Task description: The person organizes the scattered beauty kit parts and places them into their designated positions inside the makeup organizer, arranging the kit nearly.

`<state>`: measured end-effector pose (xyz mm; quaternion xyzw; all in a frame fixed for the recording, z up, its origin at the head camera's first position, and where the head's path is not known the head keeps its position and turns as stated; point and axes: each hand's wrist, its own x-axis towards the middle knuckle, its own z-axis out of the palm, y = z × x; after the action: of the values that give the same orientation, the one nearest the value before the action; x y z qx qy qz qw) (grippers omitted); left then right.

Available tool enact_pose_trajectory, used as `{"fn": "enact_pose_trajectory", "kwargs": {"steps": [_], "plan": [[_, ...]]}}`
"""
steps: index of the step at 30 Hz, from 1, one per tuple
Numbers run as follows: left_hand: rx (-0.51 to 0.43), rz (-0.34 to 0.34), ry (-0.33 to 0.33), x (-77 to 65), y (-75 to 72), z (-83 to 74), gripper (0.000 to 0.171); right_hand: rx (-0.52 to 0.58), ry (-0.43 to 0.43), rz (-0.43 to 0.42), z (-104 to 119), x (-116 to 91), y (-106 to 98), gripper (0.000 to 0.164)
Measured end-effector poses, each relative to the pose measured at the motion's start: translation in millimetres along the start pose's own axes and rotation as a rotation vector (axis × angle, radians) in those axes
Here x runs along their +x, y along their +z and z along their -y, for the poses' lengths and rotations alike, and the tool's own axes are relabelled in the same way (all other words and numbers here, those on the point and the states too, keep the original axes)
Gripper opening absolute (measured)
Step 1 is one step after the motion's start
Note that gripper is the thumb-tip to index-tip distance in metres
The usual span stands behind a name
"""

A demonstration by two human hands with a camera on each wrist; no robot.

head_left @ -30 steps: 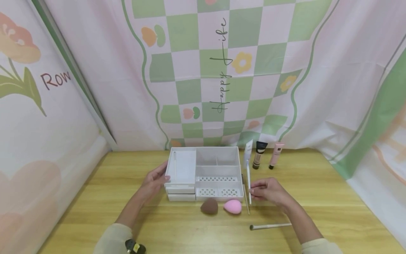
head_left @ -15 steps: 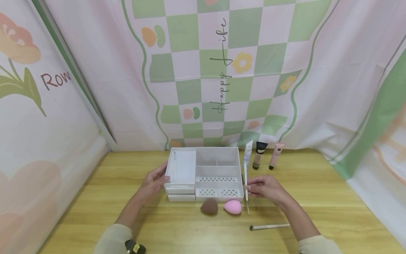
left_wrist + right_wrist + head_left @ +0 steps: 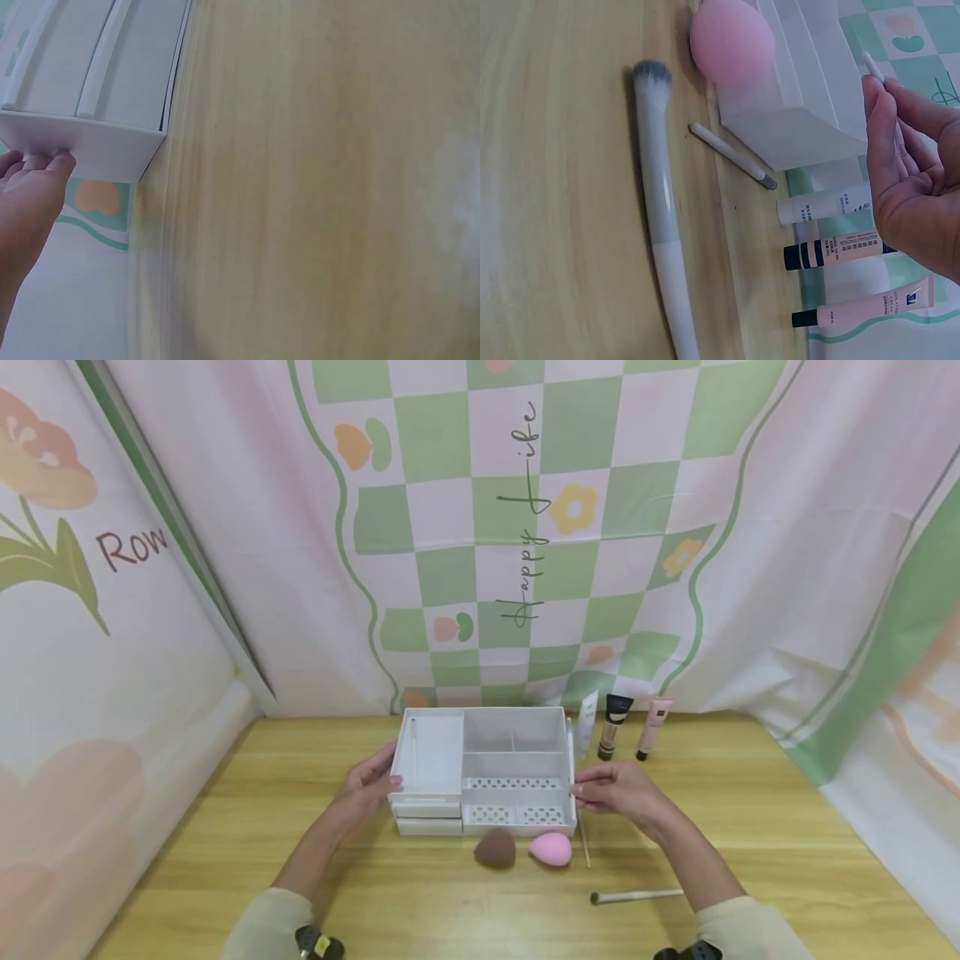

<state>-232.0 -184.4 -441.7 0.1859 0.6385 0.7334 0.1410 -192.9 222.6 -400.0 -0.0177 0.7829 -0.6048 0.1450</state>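
A white desktop organizer (image 3: pixel 487 728) with compartments and small drawers stands on the table. Against its left side wall (image 3: pixel 97 146) rest the fingers of my left hand (image 3: pixel 365 789), the thumb at the rim. My right hand (image 3: pixel 618 793) pinches a slim white makeup brush (image 3: pixel 570 739) between thumb and fingertips, right at the organizer's right wall. In the right wrist view only a white end of that brush (image 3: pixel 873 64) sticks out past the fingers; the rest is hidden. Another slim brush (image 3: pixel 413 752) lies in the left tray.
A brown sponge (image 3: pixel 495 848) and a pink sponge (image 3: pixel 551 849) sit before the organizer. A short thin brush (image 3: pixel 731 154) and a larger grey-bristled brush (image 3: pixel 656 165) lie to the right. White (image 3: pixel 587 724), black-topped (image 3: pixel 614 727) and pink (image 3: pixel 655 727) tubes stand behind, near the curtain.
My right hand has moved left and slightly away from me, bringing the slim brush from beside the organizer up against its right wall. My left hand has stayed in place.
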Motion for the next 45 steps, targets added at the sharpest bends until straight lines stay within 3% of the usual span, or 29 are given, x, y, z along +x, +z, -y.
{"fn": "enact_pose_trajectory", "kwargs": {"steps": [14,32,45], "plan": [[0.001,0.01,0.005,0.2,-0.3,-0.5,0.072,0.001,0.001,-0.002,11,8,11,0.044],[0.008,-0.003,0.001,1.2,-1.7,1.3,0.072,-0.021,-0.008,0.054,23,20,26,0.046],[0.016,0.012,0.013,0.4,-1.1,0.1,0.071,0.031,-0.028,0.091,32,31,47,0.047]]}}
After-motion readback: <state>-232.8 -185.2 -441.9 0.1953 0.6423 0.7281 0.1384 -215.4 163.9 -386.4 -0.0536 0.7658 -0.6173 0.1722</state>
